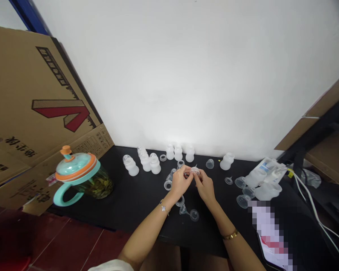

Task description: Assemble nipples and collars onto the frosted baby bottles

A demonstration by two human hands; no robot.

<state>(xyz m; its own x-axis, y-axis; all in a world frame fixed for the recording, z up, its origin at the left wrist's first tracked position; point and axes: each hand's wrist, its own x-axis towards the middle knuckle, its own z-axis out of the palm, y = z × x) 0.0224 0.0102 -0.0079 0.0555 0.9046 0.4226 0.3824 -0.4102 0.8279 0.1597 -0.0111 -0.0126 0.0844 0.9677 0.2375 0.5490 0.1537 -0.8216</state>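
Note:
My left hand (182,181) and my right hand (205,186) meet over the middle of the black table, fingers pinching a white bottle collar ring (195,170) between them. A thin clear tip pokes up above the ring, probably a nipple seated in it. Just left of my hands lie several loose collar rings (168,184), partly covered by my left hand. Nearer my body, between my forearms, are a clear silicone nipple (183,209) and another nipple (194,215) lying flange up. Beyond my fingers a clear dome cap (209,163) rests on the table.
Several white baby bottles (155,165) stand at the back left, and one bottle (227,161) at the back right. Clear caps (243,201), a white power strip with cables (277,171) and a phone (274,244) lie right. A tea jug (96,184) stands left beside a cardboard box (22,98).

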